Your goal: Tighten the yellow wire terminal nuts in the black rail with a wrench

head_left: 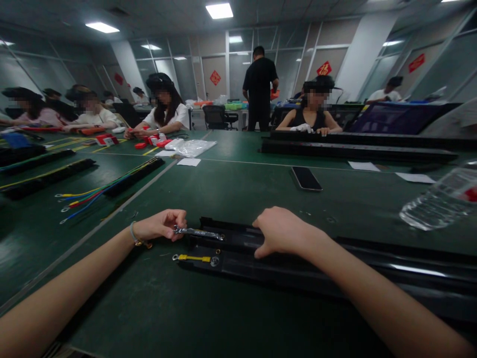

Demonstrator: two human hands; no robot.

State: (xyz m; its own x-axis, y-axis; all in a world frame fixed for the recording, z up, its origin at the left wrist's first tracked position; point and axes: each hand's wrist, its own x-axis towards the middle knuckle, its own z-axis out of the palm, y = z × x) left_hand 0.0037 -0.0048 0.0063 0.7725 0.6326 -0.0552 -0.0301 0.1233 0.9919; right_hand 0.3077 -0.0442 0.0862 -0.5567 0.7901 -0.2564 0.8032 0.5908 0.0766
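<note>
I am looking across green worktables (242,194) running far and left; ceiling panels (219,10) are glowing overhead, glass partitions (186,69) are lining the far wall, and a black chair (215,117) is standing there.

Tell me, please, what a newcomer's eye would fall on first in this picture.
At bottom centre, the left hand pinches a small metal wrench at the end of a long black rail, while the right hand rests on that rail. Next come a dark phone lying flat on the green table beyond it, and a clear plastic bottle at the right edge.
</note>
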